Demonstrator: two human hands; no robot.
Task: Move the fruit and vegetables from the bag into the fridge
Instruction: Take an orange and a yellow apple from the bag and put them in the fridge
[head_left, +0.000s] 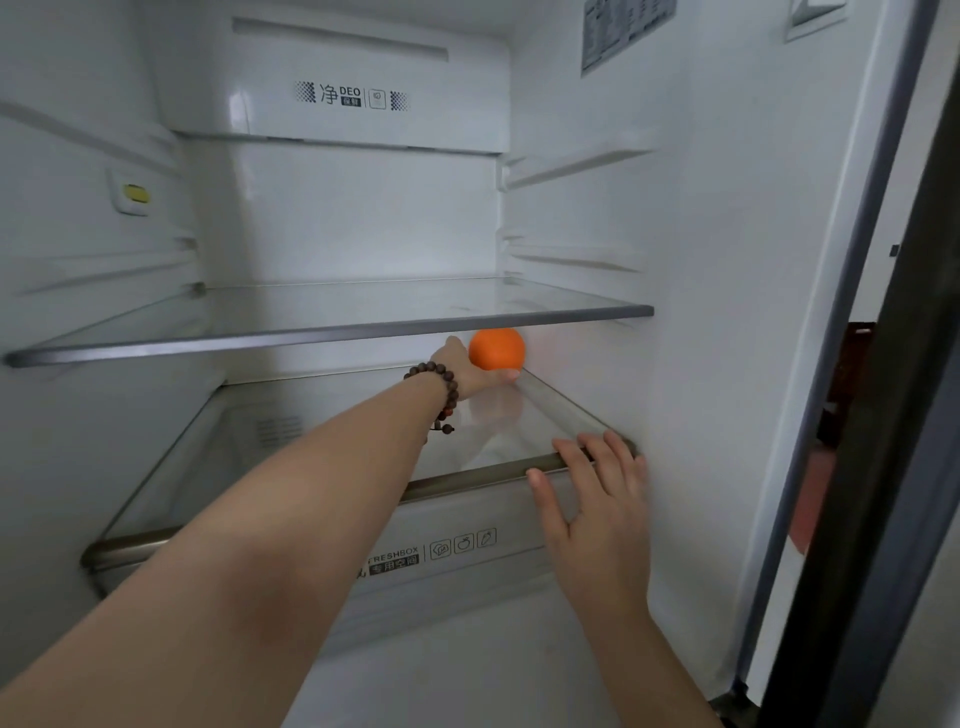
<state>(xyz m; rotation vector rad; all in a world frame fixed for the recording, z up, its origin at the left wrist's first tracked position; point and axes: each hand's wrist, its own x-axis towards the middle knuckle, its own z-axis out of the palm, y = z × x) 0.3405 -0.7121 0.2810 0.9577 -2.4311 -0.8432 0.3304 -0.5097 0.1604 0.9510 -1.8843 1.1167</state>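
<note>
Left hand (470, 371) cups round orange (497, 349); right hand (592, 493) flat on shelf edge (467, 475).

Left arm extended deep toward the orange (497, 349), left hand (475, 370) cupped beneath it, beaded wrist. Right hand (592, 499) nearer than the orange, fingers spread flat.

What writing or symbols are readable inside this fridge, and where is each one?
"净 DEO" with small illegible characters under it and a square icon: on the upper back panel.
"FRESHBOX" (first letter partly hidden by the arm), with a blurred line of Chinese below: on the drawer front.
Three icons, seemingly leafy vegetable, fruit and carrot: beside it on the drawer.
Sticker on the right wall: print too small to read.
</note>
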